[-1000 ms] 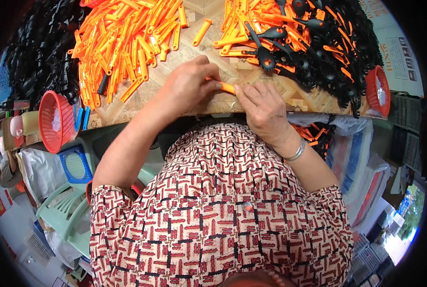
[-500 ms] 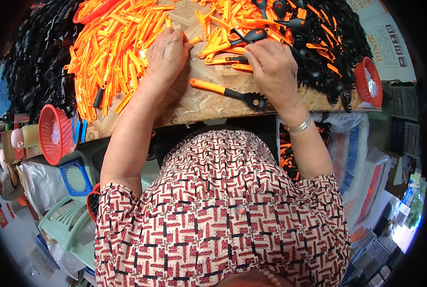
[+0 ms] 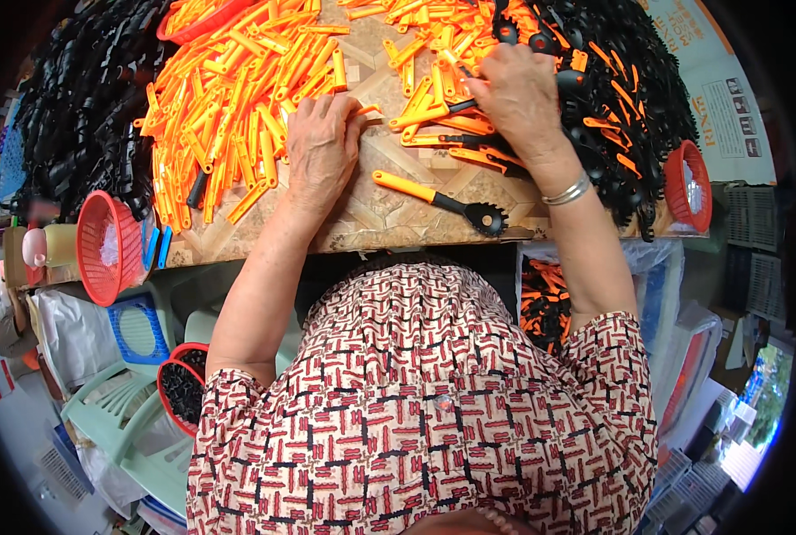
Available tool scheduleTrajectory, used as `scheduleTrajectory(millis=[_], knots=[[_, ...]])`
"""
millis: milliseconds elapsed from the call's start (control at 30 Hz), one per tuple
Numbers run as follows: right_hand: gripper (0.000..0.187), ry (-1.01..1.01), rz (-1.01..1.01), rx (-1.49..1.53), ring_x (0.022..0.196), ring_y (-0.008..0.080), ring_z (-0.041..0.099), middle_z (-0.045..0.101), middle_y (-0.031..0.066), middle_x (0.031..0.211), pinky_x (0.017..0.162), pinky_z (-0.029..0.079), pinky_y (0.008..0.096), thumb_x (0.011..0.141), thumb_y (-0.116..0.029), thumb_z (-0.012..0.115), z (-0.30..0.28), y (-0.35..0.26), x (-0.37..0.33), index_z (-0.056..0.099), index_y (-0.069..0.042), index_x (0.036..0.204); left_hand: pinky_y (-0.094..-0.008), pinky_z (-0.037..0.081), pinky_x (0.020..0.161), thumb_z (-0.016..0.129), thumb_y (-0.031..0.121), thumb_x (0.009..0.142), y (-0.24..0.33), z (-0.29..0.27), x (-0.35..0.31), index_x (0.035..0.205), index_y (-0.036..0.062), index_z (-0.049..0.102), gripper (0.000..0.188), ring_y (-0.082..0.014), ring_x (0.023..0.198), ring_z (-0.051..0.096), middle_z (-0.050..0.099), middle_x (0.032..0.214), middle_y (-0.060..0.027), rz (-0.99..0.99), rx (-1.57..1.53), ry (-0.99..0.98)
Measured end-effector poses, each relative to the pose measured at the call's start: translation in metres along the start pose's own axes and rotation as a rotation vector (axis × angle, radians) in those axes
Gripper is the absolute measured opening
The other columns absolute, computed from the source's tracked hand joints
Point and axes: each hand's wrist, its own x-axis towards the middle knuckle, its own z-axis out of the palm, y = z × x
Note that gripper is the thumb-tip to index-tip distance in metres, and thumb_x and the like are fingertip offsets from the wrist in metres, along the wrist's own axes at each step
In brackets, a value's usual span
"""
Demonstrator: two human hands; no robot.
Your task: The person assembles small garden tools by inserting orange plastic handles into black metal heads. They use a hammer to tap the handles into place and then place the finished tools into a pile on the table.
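Observation:
My left hand [image 3: 322, 147] rests at the right edge of a heap of orange plastic handles [image 3: 228, 116], fingers curled. One orange handle [image 3: 368, 110] sticks out from between its thumb and forefinger. My right hand [image 3: 521, 102] is bent over a second group of orange handles and black utensil heads [image 3: 585, 134]. Its fingers are closed, and whatever lies under them is hidden. Between my forearms, a black slotted spaghetti server with an orange handle [image 3: 442, 198] lies on the patterned tabletop [image 3: 362, 214].
Black plastic parts [image 3: 86, 125] are piled at the far left. Red baskets stand at the left [image 3: 103, 259] and right [image 3: 688, 187] table edges. A white carton [image 3: 719, 98] is at the back right. Below the table are a box of orange and black utensils [image 3: 545, 303] and a green chair [image 3: 121, 419].
My right hand has moved farther over the pile, away from me. My left hand has come slightly nearer with the orange handle. The whole view has shifted a little.

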Motion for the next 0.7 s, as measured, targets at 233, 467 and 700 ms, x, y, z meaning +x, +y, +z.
scheduleTrajectory(millis=[233, 467, 700], knots=[[0.009, 0.173, -0.033, -0.295, 0.097, 0.0212, 0.061, 0.066, 0.0018, 0.094, 0.086, 0.039, 0.0444, 0.086, -0.023, 0.070, -0.013, 0.023, 0.015, 0.074, -0.015, 0.087, -0.0418, 0.042, 0.078, 0.075, 0.015, 0.088, 0.001, -0.001, 0.001, 0.101, 0.0112, 0.067, 0.015, -0.0293, 0.091, 0.060, 0.067, 0.093, -0.0058, 0.015, -0.033, 0.065], [0.012, -0.045, -0.159, -0.100, 0.102, 0.0211, 0.061, 0.066, 0.0013, 0.098, 0.088, 0.040, 0.0429, 0.088, -0.019, 0.066, 0.053, -0.011, 0.063, 0.073, -0.016, 0.096, -0.0413, 0.041, 0.077, 0.076, 0.012, 0.086, 0.002, -0.004, 0.004, 0.102, 0.0122, 0.066, 0.018, -0.0283, 0.091, 0.059, 0.065, 0.091, -0.0055, 0.039, -0.040, 0.106], [0.016, -0.139, -0.330, -0.072, 0.112, 0.0224, 0.061, 0.069, -0.0002, 0.104, 0.095, 0.039, 0.0474, 0.086, -0.011, 0.063, 0.062, -0.019, 0.071, 0.077, -0.016, 0.093, -0.0409, 0.044, 0.082, 0.077, 0.008, 0.084, 0.008, -0.012, 0.005, 0.104, 0.0112, 0.071, 0.021, -0.0284, 0.092, 0.060, 0.068, 0.096, -0.0059, 0.022, -0.054, 0.013]])
